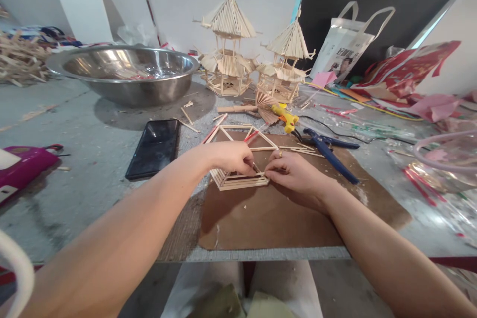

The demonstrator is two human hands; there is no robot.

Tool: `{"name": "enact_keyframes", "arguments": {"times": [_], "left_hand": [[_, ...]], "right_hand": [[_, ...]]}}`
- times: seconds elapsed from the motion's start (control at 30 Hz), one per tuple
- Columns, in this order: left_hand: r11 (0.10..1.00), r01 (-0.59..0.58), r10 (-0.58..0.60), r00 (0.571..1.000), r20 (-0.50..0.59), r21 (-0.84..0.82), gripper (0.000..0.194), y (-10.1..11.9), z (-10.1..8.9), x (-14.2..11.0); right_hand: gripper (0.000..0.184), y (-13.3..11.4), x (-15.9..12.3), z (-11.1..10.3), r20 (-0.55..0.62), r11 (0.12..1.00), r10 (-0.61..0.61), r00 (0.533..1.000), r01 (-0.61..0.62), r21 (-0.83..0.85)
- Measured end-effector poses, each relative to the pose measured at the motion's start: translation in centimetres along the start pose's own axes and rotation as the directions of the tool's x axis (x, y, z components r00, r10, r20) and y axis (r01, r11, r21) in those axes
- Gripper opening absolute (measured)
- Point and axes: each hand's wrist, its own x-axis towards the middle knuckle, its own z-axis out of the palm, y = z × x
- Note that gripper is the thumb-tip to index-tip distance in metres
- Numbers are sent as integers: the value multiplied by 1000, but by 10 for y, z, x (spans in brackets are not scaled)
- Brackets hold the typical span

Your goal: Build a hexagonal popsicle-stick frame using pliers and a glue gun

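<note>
A small frame of stacked wooden sticks (238,181) lies on a brown board (283,218) near the table's front edge. My left hand (231,157) rests over its top, fingers curled in a pinch on a stick at the frame's upper right. My right hand (292,171) pinches the frame's right corner, fingertips pressed together on the sticks. Both hands meet over the frame. Behind it a larger flat outline of sticks (242,136) lies on the board.
Two stick pagoda models (229,44) (285,59) stand at the back. A steel bowl (122,72) and a black phone (154,148) are to the left; a yellow glue gun (285,118) and blue pliers (328,149) to the right. Bags and plastic clutter fill the right side.
</note>
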Motion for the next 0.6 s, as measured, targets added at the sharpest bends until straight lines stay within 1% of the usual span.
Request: {"name": "enact_keyframes", "arguments": {"times": [0.1,0.23,0.33,0.43,0.6], "left_hand": [[998,28,-18,987,-158,61,29,11,2,-1],[984,66,-18,961,-274,168,29,22,7,-1],[978,66,5,943,-334,199,30,22,11,2],[974,42,43,928,-369,221,31,20,14,7],[966,83,24,916,-401,246,31,20,15,9]], "right_hand": [[18,-1,0,-2,-60,1000,11,998,-12,-16],[18,1,0,-1,-157,998,21,987,-29,-49],[17,4,1,1,-204,996,59,977,-71,-54],[17,6,2,1,-225,993,87,970,-102,-59],[17,6,3,1,-259,990,99,961,-120,-68]]}}
